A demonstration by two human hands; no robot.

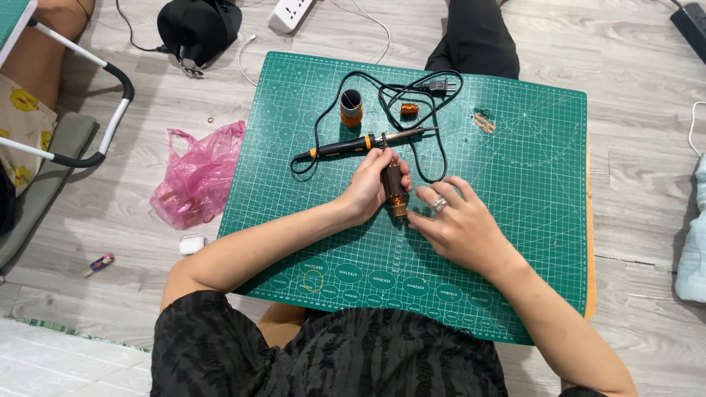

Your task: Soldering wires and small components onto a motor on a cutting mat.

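Crinkled pink plastic bag (197,176) lies off the left edge of the gridded green cutting mat (515,220). Mid-mat, my left hand (368,187) pinches a dark cylindrical motor rotor (395,187) with coppery windings, just below the orange-collared soldering iron (364,143). Right of the rotor, my ringed right hand (456,220) rests flat and loose, fingertips near its lower end; contact unclear.

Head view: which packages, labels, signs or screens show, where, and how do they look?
Crumpled pink plastic bag: on the floor left of the green cutting mat, translucent.
Small white case: on the floor below the bag, rounded.
Printed white oval markings: along the mat's near edge.
No screens or signs.
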